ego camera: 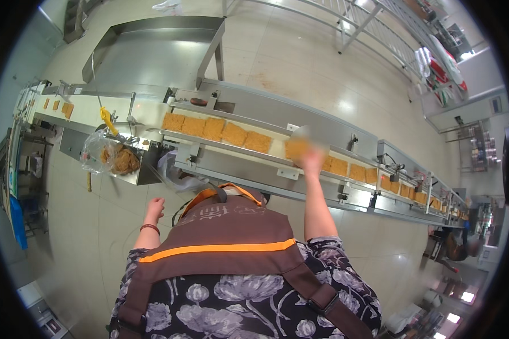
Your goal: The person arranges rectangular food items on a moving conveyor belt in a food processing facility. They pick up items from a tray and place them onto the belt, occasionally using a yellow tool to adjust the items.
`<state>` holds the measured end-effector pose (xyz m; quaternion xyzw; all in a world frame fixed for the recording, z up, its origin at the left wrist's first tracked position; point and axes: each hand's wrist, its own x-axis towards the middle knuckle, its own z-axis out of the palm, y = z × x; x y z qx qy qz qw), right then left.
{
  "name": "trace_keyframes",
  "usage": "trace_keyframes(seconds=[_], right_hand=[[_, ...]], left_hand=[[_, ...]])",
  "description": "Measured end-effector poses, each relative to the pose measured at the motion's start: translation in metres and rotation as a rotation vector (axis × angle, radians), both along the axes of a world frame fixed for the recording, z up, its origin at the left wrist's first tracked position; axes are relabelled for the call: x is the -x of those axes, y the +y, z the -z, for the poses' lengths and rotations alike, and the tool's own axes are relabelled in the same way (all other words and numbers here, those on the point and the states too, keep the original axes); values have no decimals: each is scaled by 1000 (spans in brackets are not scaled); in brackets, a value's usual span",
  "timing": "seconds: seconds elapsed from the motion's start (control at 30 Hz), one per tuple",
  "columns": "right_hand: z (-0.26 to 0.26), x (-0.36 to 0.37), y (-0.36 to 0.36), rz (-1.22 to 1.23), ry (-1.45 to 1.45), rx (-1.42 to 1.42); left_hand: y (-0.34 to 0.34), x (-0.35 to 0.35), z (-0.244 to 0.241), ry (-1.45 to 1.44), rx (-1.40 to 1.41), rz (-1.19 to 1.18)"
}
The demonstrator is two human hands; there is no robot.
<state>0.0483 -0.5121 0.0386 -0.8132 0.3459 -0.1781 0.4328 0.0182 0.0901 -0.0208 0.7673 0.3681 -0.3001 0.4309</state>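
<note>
A row of golden-brown, rough-textured food squares [234,134] lies along the cream conveyor belt [278,148] in front of me. My right hand [313,157] reaches over the belt, blurred, at one of these squares [295,148]. Blur hides whether the fingers grip it. A pale rounded shape, too blurred to identify, shows just behind that square. Further squares [338,166] lie to the right of the hand. My left hand [155,209] hangs by my left side, apart from the conveyor, with its fingers curled and nothing visible in them.
Metal rails border the belt, and a red-and-black handled tool [198,101] rests behind it. At left, a clear plastic bag [97,152] and brown pieces [126,161] sit on a metal stand. Beyond the conveyor is a stainless steel tray table [152,55]. A person [458,245] is far right.
</note>
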Motion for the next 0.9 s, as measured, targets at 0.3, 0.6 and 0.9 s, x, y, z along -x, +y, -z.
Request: trace_keyframes(seconds=[0.3, 0.6, 0.9], right_hand=[[-26, 32, 0, 82, 426, 736], [-24, -61, 77, -294, 449, 661], [11, -86, 80, -178, 203, 109]], left_hand=[[-8, -10, -3, -67, 21, -8], [10, 28, -8, 20, -7, -37], [23, 41, -13, 36, 5, -84]])
